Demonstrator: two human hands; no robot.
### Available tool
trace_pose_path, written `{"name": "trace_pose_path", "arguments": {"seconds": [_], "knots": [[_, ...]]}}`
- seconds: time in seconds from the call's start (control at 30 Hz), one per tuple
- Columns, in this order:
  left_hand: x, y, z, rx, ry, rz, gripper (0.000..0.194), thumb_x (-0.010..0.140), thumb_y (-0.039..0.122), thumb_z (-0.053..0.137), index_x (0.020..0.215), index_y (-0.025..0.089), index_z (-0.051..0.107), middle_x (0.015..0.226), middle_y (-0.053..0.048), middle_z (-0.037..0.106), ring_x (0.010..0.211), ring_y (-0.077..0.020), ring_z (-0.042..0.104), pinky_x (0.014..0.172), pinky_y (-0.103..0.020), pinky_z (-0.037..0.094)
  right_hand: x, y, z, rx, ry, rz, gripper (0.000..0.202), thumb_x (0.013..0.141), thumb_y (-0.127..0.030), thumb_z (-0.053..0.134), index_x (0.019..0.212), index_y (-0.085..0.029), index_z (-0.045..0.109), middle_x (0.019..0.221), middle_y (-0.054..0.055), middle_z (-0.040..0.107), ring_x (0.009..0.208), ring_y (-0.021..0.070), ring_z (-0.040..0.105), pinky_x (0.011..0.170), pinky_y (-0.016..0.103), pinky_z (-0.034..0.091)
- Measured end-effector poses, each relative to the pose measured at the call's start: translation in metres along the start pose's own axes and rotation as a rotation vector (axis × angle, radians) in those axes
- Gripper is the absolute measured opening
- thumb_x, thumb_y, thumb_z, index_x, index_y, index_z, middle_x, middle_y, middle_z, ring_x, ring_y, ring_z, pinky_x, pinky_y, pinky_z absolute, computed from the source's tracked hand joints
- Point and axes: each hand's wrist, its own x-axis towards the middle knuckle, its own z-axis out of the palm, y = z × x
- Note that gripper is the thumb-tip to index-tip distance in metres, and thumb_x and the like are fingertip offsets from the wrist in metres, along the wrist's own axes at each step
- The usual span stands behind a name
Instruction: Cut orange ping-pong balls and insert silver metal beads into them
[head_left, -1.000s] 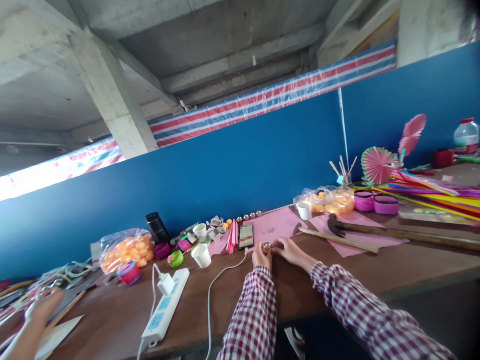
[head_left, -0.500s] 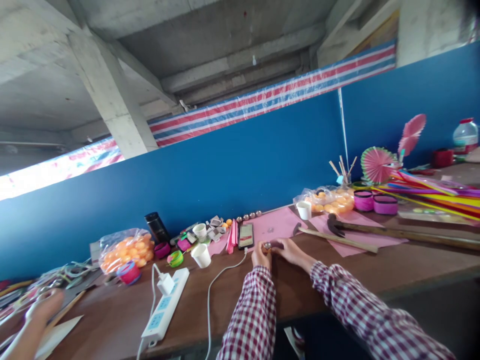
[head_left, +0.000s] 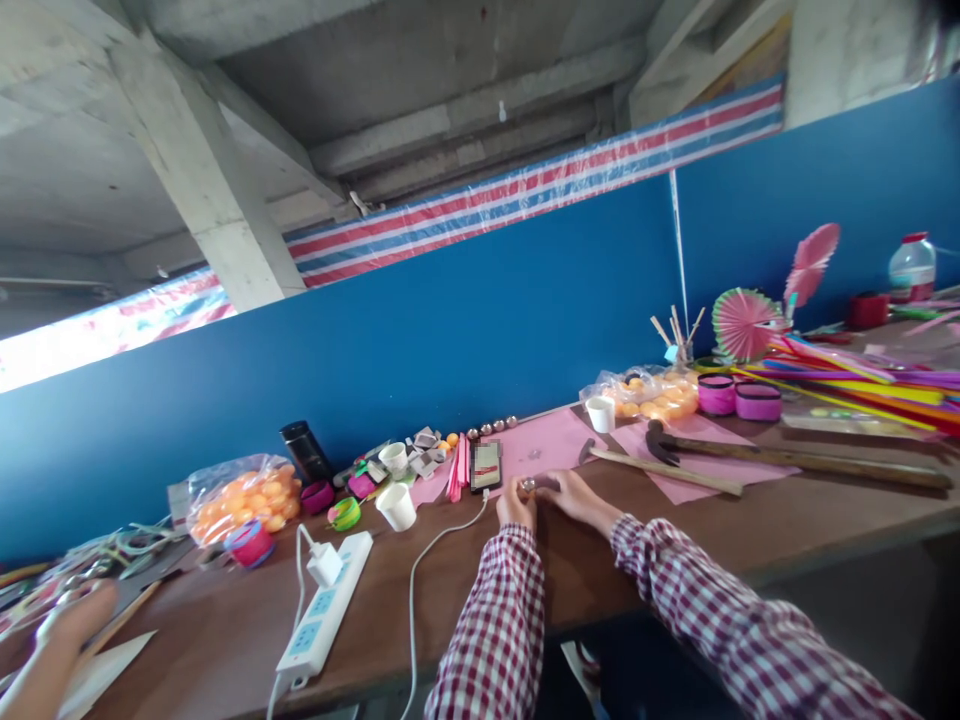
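A small shiny metal ball [head_left: 527, 485] is held between my hands, above the near part of the brown table [head_left: 600, 560]. My left hand [head_left: 515, 508] is closed around it from the left. From the right, my right hand [head_left: 576, 500] pinches a small dark piece [head_left: 548, 482] that meets the ball; its exact shape is hard to make out. Just beyond my hands lie a phone [head_left: 486, 466] on a white cable and a pink sheet [head_left: 540, 446]. Several similar metal balls [head_left: 493, 427] stand in a row behind the phone.
Two hammers [head_left: 795, 458] [head_left: 660, 470] lie to the right. White cups [head_left: 396, 507], a power strip [head_left: 325, 608] and a bag of orange balls [head_left: 247, 498] are on the left. Another person's hand [head_left: 82, 620] is at the far left. Colourful strips [head_left: 862, 375] lie far right.
The whole view has shifted slightly, so most things appear a little further left. My hands keep hold of the ball and the dark piece in nearly the same pose.
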Motion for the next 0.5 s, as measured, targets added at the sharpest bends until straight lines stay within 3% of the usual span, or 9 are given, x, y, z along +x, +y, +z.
{"name": "trace_pose_path", "arguments": {"seconds": [0.27,0.5], "knots": [[0.0017,-0.0017,0.0013,0.034,-0.005,0.0,0.028,0.059,0.003,0.058,0.082,0.018,0.061,0.073,-0.003,0.066,0.071,-0.0149,0.062,0.065,-0.023,0.046,-0.001,-0.0087,-0.0021,-0.039,0.008,0.024,0.03,0.074,-0.033,0.054,0.095,-0.016,0.066,0.093,0.01,0.067,0.083,0.0229,0.062,0.076,0.033,0.045],[0.0019,-0.0017,0.0013,0.072,-0.02,0.001,0.027,0.061,0.005,0.058,0.084,0.018,0.061,0.074,-0.001,0.065,0.069,-0.0126,0.061,0.066,-0.021,0.046,0.0005,-0.0009,0.0001,-0.071,0.015,0.038,0.031,0.073,-0.035,0.055,0.097,-0.017,0.065,0.095,0.008,0.067,0.085,0.022,0.061,0.078,0.031,0.044]]}}
